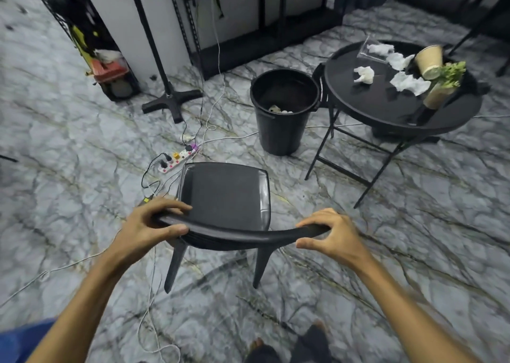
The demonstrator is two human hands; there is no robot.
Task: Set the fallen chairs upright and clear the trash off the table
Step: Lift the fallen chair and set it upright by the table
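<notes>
A black plastic chair point(225, 194) stands upright on the marble floor right in front of me. My left hand point(150, 223) grips the left end of its curved backrest. My right hand point(329, 234) holds the right end, fingers curled over the top edge. At the upper right stands a round black table point(386, 100). On it lie several crumpled white tissues point(408, 82), a clear plastic bag point(368, 48), a tipped paper cup point(429, 60) and a small potted plant point(444, 82) lying over. A black trash bin point(284, 111) stands between chair and table.
A white power strip point(179, 160) with plugs and loose cables point(150, 280) lies on the floor left of the chair. A fan stand with a cross base point(172, 100) rises behind it. Black metal shelving point(234, 17) lines the far wall. My feet point(289, 346) show at the bottom.
</notes>
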